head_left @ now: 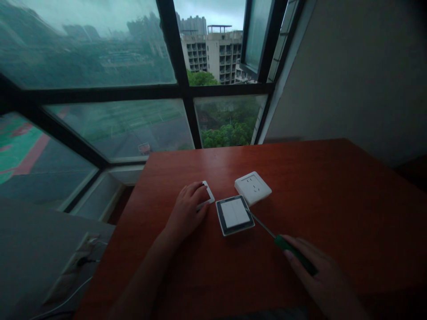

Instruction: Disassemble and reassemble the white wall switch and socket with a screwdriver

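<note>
Surroundings: Interior and Outlook

Bench (340, 200), red-brown, glossy. Window frame (150, 92), dark, several panes, one sash (258, 38) swung open at upper right. Wall (347, 80), pale, right side. Plug (82, 262), black, lower left; white cable (75, 293) below. Outdoors: multi-storey building (213, 55), grey; leafy trees (230, 137); sports court (25, 151), green and red.

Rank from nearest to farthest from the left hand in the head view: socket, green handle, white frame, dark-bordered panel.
1. White frame: touched by the left hand.
2. Dark-bordered panel: just right of the frame.
3. Socket: beyond the panel, farther right.
4. Green handle: in the right hand.
</note>
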Demonstrator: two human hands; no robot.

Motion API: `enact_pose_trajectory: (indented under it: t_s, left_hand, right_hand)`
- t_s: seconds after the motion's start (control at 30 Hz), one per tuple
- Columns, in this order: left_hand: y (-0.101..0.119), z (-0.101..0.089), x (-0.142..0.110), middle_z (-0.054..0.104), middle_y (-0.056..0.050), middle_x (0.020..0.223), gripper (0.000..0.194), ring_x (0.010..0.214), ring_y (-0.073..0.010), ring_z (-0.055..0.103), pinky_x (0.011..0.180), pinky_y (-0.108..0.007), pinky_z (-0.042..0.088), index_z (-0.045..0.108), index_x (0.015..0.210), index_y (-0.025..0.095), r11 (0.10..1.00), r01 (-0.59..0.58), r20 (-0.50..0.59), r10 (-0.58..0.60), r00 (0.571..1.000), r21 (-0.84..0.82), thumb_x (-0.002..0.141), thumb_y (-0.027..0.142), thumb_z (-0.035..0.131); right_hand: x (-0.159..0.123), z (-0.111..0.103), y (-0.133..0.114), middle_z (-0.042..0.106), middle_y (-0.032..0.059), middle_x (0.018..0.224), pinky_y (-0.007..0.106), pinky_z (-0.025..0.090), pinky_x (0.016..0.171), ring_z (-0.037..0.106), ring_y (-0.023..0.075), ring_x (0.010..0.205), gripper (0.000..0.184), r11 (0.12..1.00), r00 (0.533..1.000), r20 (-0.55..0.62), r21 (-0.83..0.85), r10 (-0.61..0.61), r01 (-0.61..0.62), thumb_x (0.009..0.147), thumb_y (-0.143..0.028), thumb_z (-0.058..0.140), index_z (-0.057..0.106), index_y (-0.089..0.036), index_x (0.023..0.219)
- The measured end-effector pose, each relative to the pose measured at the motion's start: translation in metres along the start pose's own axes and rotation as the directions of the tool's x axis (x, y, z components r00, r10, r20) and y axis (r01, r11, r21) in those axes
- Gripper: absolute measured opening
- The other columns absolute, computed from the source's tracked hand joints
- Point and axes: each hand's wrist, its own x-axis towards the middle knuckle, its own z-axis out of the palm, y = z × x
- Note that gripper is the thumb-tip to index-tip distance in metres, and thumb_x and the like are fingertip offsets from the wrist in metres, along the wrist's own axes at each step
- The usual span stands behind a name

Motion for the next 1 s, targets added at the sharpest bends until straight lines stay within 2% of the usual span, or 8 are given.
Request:
enact_pose_trajectory:
  t_s: [0.13, 0.23, 0.33, 0.43, 0.63, 0.87, 1.0]
  left_hand:
    - [0.025, -0.003, -0.005, 0.048, -0.012, 0.14, 0.042, 0.13, -0.027, 0.045, 0.107, -0.045, 0.041, 0.046, 0.132, 0.022, 0.977, 0.029, 0.026, -0.024, 0.999, -0.21, 0.092, 0.032, 0.054]
    - [0.046, -0.001, -0.011, 0.043, -0.012, 0.144, 0.067, 0.132, -0.0305, 0.043, 0.107, -0.048, 0.04, 0.038, 0.139, 0.026, 0.956, 0.031, 0.137, 0.009, 0.991, -0.29, 0.082, 0.043, 0.068]
    - [0.06, 0.003, -0.015, 0.042, -0.012, 0.145, 0.084, 0.13, -0.0325, 0.045, 0.106, -0.051, 0.041, 0.034, 0.143, 0.027, 0.956, 0.031, 0.213, 0.034, 0.977, -0.292, 0.072, 0.043, 0.077]
    - [0.062, 0.004, -0.015, 0.044, -0.012, 0.144, 0.08, 0.13, -0.0317, 0.044, 0.108, -0.051, 0.038, 0.035, 0.143, 0.026, 0.959, 0.011, 0.227, 0.056, 0.972, -0.285, 0.075, 0.037, 0.075]
    - [0.054, -0.004, -0.015, 0.037, -0.009, 0.151, 0.07, 0.14, -0.0283, 0.031, 0.116, -0.049, 0.028, 0.032, 0.145, 0.025, 0.935, -0.113, 0.266, 0.209, 0.941, -0.336, 0.083, 0.028, 0.065]
    - [0.057, 0.004, -0.014, 0.046, -0.009, 0.143, 0.062, 0.132, -0.0286, 0.043, 0.111, -0.049, 0.036, 0.042, 0.137, 0.026, 0.924, -0.039, 0.208, 0.126, 0.97, -0.38, 0.08, 0.029, 0.069]
    - [0.058, 0.007, -0.013, 0.05, -0.01, 0.138, 0.062, 0.127, -0.0287, 0.047, 0.108, -0.048, 0.039, 0.046, 0.131, 0.025, 0.915, -0.025, 0.194, 0.112, 0.975, -0.402, 0.076, 0.028, 0.074]
  right_hand:
    - [0.002, -0.003, -0.007, 0.071, 0.006, 0.118, 0.041, 0.054, 0.095, 0.066, 0.0253, 0.109, 0.037, 0.999, 0.999, 0.021, -0.014, -0.03, 0.031, 0.091, -0.044, 0.049, 0.07, -0.025, 0.115]
    - [0.002, -0.008, -0.013, 0.071, 0.0055, 0.117, 0.04, 0.055, 0.094, 0.067, 0.0255, 0.107, 0.035, 0.998, 0.998, 0.029, -0.025, -0.051, 0.051, 0.091, -0.042, 0.049, 0.07, -0.026, 0.114]
    - [-0.001, -0.014, -0.016, 0.071, 0.0044, 0.117, 0.039, 0.054, 0.094, 0.067, 0.0248, 0.108, 0.034, 0.997, 0.996, 0.058, -0.026, -0.069, 0.071, 0.091, -0.041, 0.05, 0.07, -0.028, 0.115]
    - [-0.004, -0.022, -0.017, 0.07, 0.0032, 0.119, 0.038, 0.053, 0.096, 0.066, 0.024, 0.109, 0.034, 0.997, 0.99, 0.12, -0.026, -0.068, 0.071, 0.091, -0.041, 0.05, 0.069, -0.029, 0.116]
    - [-0.003, -0.04, -0.019, 0.069, 0.003, 0.121, 0.036, 0.053, 0.096, 0.066, 0.0233, 0.109, 0.033, 0.995, 0.972, 0.215, -0.009, -0.095, 0.1, 0.092, -0.041, 0.049, 0.069, -0.031, 0.116]
    - [0.023, -0.061, -0.033, 0.071, 0.0033, 0.116, 0.036, 0.057, 0.087, 0.069, 0.0226, 0.102, 0.034, 0.97, 0.953, 0.232, -0.097, -0.195, 0.222, 0.092, -0.036, 0.048, 0.067, -0.031, 0.12]
    - [0.042, -0.077, -0.049, 0.074, 0.0022, 0.103, 0.033, 0.058, 0.071, 0.071, 0.0205, 0.083, 0.03, 0.927, 0.934, 0.221, -0.192, -0.281, 0.324, 0.089, -0.033, 0.05, 0.071, -0.031, 0.11]
